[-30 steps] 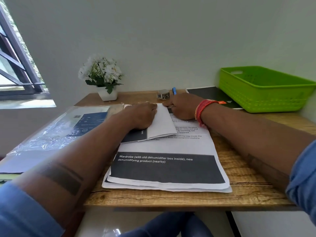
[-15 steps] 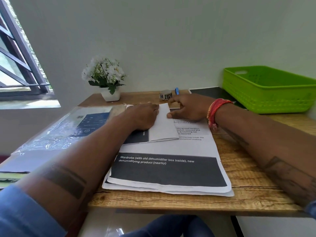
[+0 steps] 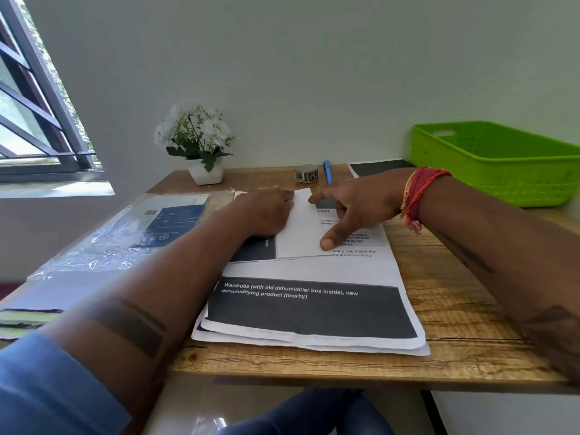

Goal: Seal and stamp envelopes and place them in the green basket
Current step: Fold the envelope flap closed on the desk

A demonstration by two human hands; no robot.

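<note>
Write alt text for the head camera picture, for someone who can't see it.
Two hands fold a white paper on printed sheets on a wooden desk: left hand presses it, right hand spreads fingers along its edge. A green basket sits at back right.

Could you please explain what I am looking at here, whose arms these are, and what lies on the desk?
There is no machine: a person wears a camera on the head, looking down at their own arms. The left hand rests on a folded white paper; the right hand, fingers spread, presses its thumb on the paper's edge. Neither has a closed grip on anything. Beneath lie printed sheets on a wooden desk. Behind stand a flower pot, a tape roll, a blue pen and a green basket; a plastic sleeve lies left.
</note>
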